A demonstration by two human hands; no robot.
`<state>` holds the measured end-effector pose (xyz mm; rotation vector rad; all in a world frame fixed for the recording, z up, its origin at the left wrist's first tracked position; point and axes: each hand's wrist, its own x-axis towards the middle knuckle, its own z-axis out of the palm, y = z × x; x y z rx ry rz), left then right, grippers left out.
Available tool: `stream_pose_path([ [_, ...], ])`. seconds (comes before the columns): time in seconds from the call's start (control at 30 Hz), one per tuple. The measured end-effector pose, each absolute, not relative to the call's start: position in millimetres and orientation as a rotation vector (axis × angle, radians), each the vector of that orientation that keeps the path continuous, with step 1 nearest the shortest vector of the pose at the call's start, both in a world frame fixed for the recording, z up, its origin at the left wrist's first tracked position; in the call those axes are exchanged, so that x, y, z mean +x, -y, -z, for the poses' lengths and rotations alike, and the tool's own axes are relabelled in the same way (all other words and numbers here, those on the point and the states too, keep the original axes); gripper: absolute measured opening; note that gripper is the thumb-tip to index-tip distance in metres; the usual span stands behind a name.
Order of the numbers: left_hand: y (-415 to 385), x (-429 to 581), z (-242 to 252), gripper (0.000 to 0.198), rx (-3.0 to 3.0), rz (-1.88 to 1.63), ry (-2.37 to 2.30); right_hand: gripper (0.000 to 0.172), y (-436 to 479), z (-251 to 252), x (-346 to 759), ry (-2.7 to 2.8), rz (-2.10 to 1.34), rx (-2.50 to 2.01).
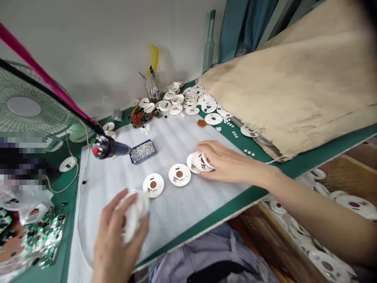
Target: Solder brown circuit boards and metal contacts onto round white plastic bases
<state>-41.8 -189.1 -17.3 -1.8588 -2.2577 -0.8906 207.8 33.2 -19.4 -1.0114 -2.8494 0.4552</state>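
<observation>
My left hand [118, 232] is curled round a white round plastic disc [134, 214], blurred by motion, just above the white foam mat [176, 212]. My right hand [225, 161] reaches across the mat and pinches a small stack of white discs [199, 162] standing partly on edge. Two more white discs with brown centres lie flat on the mat between my hands, one disc [153, 185] nearer my left hand and the other disc [179, 175] beside the stack.
An electric screwdriver [107, 147] hangs over the mat beside a blue tray of screws [143, 151]. A heap of white discs [184, 100] and circuit boards [141, 117] lies at the back. A large brown sack [294, 82] fills the right; a fan [26, 106] stands left. Green boards [38, 236] lie bottom left.
</observation>
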Motion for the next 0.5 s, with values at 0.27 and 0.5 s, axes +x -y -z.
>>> stream_pose_path([
  [0.27,186.5,-77.1,30.9,0.042,-1.943,0.672,2.496,0.065,-22.8,-6.3,176.3,3.168,-0.443,-0.979],
  [0.5,181.3,-74.6,-3.1,0.054,-1.463,1.184,2.85,0.054,-28.6,-21.3,159.1,3.32,-0.579,-0.845],
])
